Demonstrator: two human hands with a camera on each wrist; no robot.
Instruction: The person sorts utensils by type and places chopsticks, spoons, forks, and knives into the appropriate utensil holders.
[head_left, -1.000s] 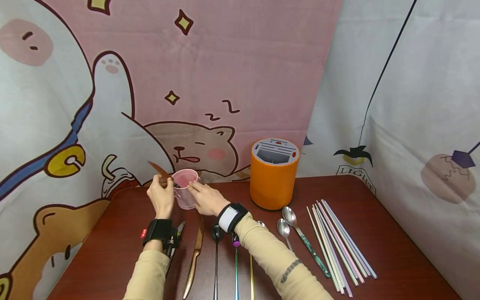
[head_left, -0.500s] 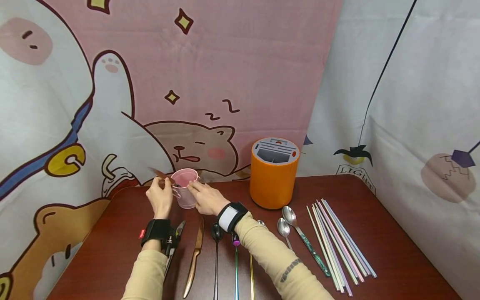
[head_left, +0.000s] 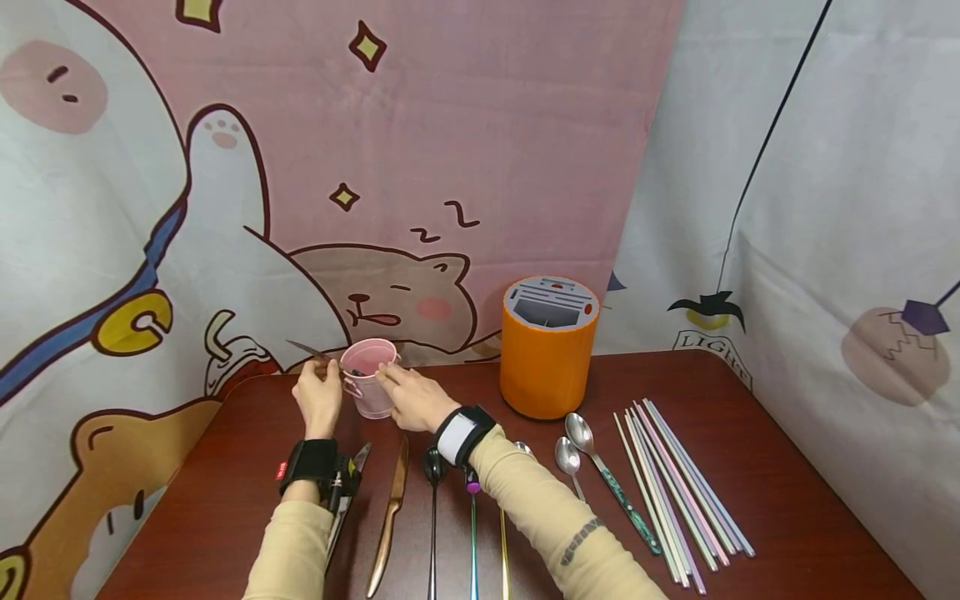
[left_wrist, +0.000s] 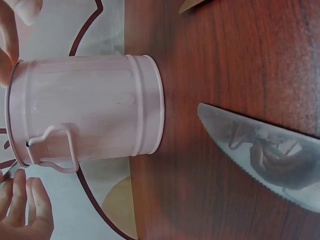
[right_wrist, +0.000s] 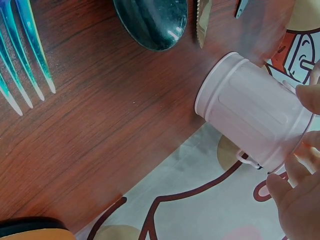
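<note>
Head view shows the left hand (head_left: 318,398) pinching a knife (head_left: 309,349) by its handle, the blade pointing out at about ten o'clock over the rim of a pink bucket (head_left: 367,377). The right hand (head_left: 415,397) rests against the bucket's side at three o'clock, fingers fairly straight and touching its rim. The bucket stands upright on the counter (head_left: 787,517) near the back edge, just in front of the cartoon curtain (head_left: 420,150).

At three o'clock from the bucket, well apart, stands an orange holder (head_left: 548,350). Toward six o'clock, near the wrists, lie a copper knife (head_left: 390,515), a black spoon (head_left: 432,500) and a rainbow fork (head_left: 472,533). At four o'clock lie two silver spoons (head_left: 573,446), then a row of chopsticks (head_left: 678,492).
</note>
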